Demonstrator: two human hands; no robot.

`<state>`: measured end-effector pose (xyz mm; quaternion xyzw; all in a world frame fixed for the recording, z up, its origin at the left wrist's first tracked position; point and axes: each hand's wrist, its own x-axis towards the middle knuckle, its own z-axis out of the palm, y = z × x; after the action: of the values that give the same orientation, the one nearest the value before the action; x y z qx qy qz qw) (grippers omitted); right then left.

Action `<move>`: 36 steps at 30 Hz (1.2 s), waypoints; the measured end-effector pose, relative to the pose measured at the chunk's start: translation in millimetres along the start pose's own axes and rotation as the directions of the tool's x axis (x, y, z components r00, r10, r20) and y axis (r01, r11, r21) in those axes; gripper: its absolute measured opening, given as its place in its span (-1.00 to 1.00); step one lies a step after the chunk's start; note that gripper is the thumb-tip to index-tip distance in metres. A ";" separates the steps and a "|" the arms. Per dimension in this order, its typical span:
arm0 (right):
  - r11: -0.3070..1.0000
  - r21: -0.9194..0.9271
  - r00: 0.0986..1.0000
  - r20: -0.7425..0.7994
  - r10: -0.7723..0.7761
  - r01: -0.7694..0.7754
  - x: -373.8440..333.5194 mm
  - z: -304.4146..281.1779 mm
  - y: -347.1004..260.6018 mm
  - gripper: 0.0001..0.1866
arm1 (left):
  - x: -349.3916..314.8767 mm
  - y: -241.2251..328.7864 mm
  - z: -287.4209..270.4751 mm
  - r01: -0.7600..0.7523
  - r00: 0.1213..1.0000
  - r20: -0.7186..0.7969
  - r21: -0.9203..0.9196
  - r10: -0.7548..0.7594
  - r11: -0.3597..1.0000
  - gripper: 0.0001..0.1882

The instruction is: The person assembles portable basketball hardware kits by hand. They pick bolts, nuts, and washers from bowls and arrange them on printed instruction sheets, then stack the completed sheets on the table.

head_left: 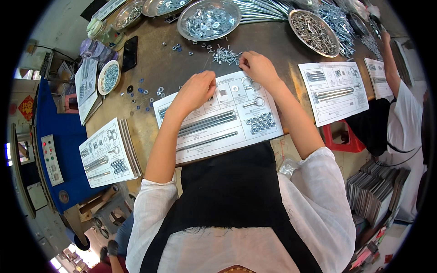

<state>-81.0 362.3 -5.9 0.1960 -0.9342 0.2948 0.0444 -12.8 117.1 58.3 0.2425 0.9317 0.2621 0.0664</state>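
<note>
Right hand and left hand are resting curled; I can't tell if they're pinching anything. Screws are lying close, maybe for easy reach.

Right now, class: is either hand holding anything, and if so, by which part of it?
It cannot be told. The left hand curls over the white printed sheet, the right hand beside the small silvery metal screws; any hold is hidden.

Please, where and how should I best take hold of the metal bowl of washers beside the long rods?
Probably by the near rim of the washer bowl, coming from the person's side: that round rim is exposed there, while long metal rods crowd its right and another metal bowl its left. Keep it level.
</note>
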 end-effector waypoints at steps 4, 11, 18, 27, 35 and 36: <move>0.975 0.213 0.995 -0.053 0.079 -0.066 -6.1 -5.2 -7.0 -0.88 | 8.3 -5.2 1.1 0.093 0.995 0.038 -0.101 -0.090 0.991 -0.79; 0.919 0.354 0.980 -0.035 0.196 -0.172 -45.0 -26.4 -53.8 -0.82 | 23.2 -4.3 4.3 -0.056 0.966 0.258 0.091 0.031 0.994 -0.88; 0.901 0.383 0.978 0.062 0.197 -0.206 -68.1 -13.2 -69.0 -0.83 | 31.6 -5.6 24.4 -0.060 0.983 0.177 0.035 0.053 0.998 -0.85; 0.977 0.193 0.995 0.003 0.095 -0.094 -65.5 9.9 -81.3 -0.83 | 35.1 -6.6 24.1 -0.045 0.978 0.206 0.016 0.041 0.999 -0.87; 0.989 0.127 0.994 -0.056 0.089 -0.082 -63.3 34.1 -83.4 -0.89 | 28.7 -20.9 22.8 -0.009 1.000 -0.008 -0.120 0.008 0.993 -0.87; 0.982 0.158 0.990 -0.079 0.117 -0.103 -59.1 32.5 -84.5 -0.91 | 30.9 -22.5 22.7 0.022 0.997 -0.077 -0.140 -0.033 0.990 -0.87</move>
<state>7.6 300.6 0.6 0.1336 -0.9154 0.3760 0.0538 -43.5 125.7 27.4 0.2141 0.9163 0.3348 0.0499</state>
